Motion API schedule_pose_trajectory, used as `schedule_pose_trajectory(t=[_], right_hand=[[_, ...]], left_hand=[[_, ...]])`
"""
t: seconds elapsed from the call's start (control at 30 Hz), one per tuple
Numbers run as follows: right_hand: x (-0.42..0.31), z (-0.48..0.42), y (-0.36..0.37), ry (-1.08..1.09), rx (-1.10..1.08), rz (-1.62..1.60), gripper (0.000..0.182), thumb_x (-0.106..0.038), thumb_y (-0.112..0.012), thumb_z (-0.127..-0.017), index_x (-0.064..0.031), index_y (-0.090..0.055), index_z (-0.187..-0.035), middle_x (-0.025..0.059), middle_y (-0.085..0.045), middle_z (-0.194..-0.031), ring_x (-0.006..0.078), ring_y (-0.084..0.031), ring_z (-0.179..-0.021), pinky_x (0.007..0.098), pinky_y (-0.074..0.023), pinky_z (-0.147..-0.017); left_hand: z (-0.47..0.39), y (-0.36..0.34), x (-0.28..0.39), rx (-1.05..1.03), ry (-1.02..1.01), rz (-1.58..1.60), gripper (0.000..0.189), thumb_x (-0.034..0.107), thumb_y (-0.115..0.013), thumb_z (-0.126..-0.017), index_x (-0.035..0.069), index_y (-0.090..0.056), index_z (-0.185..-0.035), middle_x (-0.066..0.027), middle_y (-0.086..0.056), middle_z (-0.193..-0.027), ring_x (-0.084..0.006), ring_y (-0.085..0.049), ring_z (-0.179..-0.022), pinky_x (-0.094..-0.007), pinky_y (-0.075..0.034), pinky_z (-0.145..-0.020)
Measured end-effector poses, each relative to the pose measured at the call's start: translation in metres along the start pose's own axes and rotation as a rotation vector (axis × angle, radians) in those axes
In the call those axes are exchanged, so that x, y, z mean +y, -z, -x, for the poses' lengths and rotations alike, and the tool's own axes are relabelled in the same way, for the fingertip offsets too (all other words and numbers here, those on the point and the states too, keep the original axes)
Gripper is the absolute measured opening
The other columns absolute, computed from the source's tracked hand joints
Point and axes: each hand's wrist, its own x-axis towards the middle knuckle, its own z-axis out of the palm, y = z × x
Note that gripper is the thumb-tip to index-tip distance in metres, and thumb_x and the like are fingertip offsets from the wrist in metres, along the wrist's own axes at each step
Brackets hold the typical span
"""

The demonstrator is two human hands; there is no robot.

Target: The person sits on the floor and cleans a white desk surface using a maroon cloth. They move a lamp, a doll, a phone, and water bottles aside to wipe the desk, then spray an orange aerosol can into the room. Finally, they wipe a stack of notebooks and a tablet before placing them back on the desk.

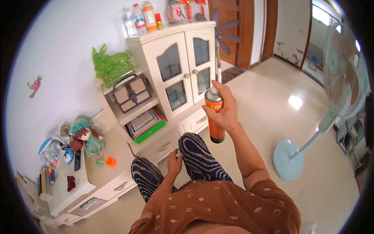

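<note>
My right hand (pixel 223 109) grips an orange aerosol can (pixel 215 128) with a black base band and a silver top. The index finger rests on its spray nozzle, and the can is held roughly upright above the floor, in front of a white cabinet. My left hand (pixel 174 163) hangs low between my knees, beside the patterned trouser leg (pixel 197 155), with nothing visible in it. On the low cabinet top (pixel 117 146) to the left lies a small orange plastic cap (pixel 110 161). A doll in a green dress (pixel 92 143) sits behind that cap.
The white cabinet (pixel 149 58) with glass-paned doors bears bottles (pixel 149 16). Its side shelves hold a handled box (pixel 132 93), books (pixel 143 122) and a green translucent figurine (pixel 111 63). A pale blue standing fan (pixel 287 159) is at right. A dark phone (pixel 77 160) lies at left.
</note>
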Motion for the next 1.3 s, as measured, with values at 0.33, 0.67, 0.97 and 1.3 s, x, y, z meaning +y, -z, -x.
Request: schedule_pose_trajectory(t=[0.33, 0.67, 0.97, 1.3], right_hand=[[-0.086, -0.141, -0.070, 0.435, -0.028, -0.200, 0.066, -0.007, -0.080, -0.071, -0.0076, -0.056, -0.133, 0.0113, -0.061, -0.109, 0.0250, -0.063, -0.099, 0.0340, -0.0502, -0.091], [-0.100, -0.191, -0.162, 0.338, -0.025, -0.220, 0.067, -0.028, -0.077, -0.073, -0.0169, -0.055, -0.134, 0.0159, -0.064, -0.118, 0.0348, -0.064, -0.108, 0.0422, -0.0513, -0.094], [0.074, -0.225, -0.066, -0.026, 0.171, 0.123, 0.069, -0.034, -0.079, -0.072, -0.0151, -0.055, -0.134, 0.0200, -0.068, -0.118, 0.0377, -0.066, -0.109, 0.0445, -0.0518, -0.094], [0.167, -0.149, 0.045, -0.041, 0.349, 0.337, 0.064, -0.021, -0.078, -0.074, -0.0141, -0.056, -0.134, 0.0145, -0.064, -0.117, 0.0347, -0.065, -0.104, 0.0427, -0.0524, -0.089]], left_hand=[[-0.002, -0.018, -0.031, -0.109, 0.086, -0.160, 0.061, 0.027, -0.073, -0.088, 0.005, -0.051, -0.141, -0.0219, -0.059, -0.132, -0.0365, -0.064, -0.108, -0.0447, -0.051, -0.093], [-0.019, -0.001, -0.030, -0.452, 0.047, -0.361, 0.063, 0.026, -0.070, -0.088, 0.008, -0.048, -0.144, -0.0210, -0.057, -0.135, -0.0392, -0.057, -0.122, -0.0468, -0.048, -0.101], [-0.015, -0.005, -0.020, -0.578, 0.016, -0.334, 0.046, 0.018, -0.067, -0.086, 0.006, -0.059, -0.130, -0.0194, -0.065, -0.123, -0.0384, -0.062, -0.113, -0.0473, -0.051, -0.095], [-0.028, -0.012, -0.023, -0.739, -0.028, -0.428, 0.038, 0.018, -0.066, -0.083, 0.002, -0.066, -0.117, -0.0227, -0.068, -0.114, -0.0413, -0.063, -0.108, -0.0486, -0.051, -0.090]])
